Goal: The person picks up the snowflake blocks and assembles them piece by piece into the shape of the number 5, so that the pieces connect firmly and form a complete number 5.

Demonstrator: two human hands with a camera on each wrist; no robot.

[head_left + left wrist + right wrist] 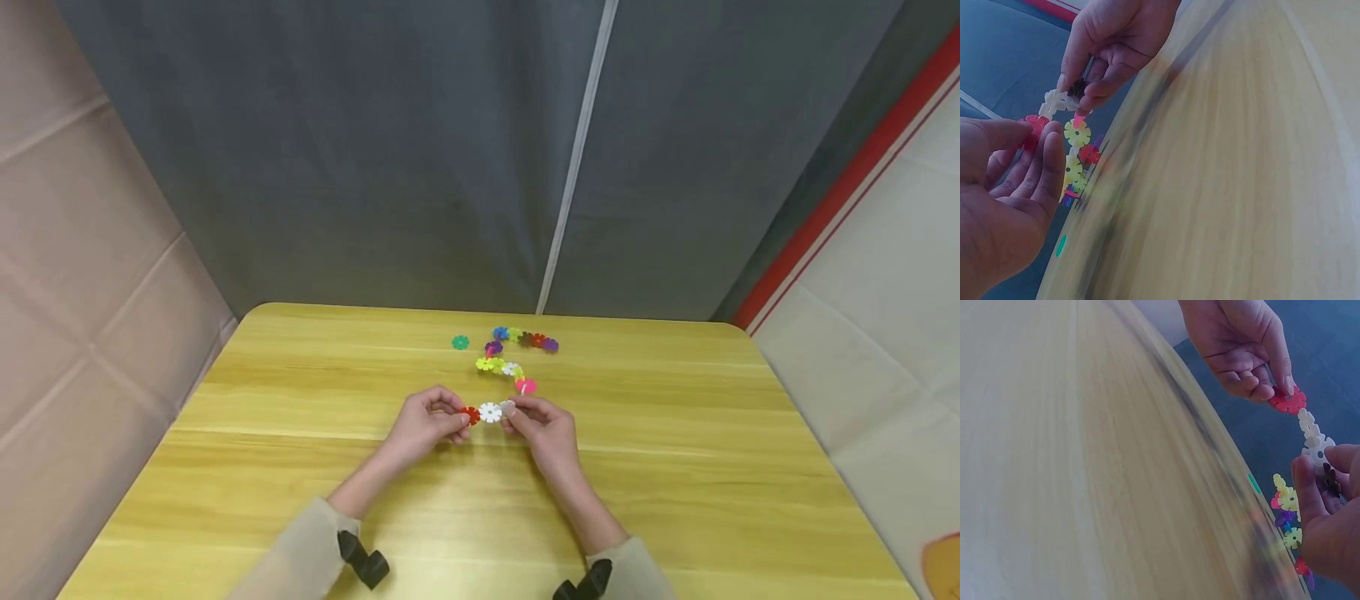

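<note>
left grip: pinches red flower disc
right grip: pinches dark disc
white disc: between both grips, joined to red one, above surface
loose discs: just beyond grips

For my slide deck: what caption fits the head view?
Two hands, left hand and right hand, hold a short chain of flower discs above a yellow table.

Counting 2 hands at the table, 1 green disc lying alone, roughly 12 discs chained.
</note>
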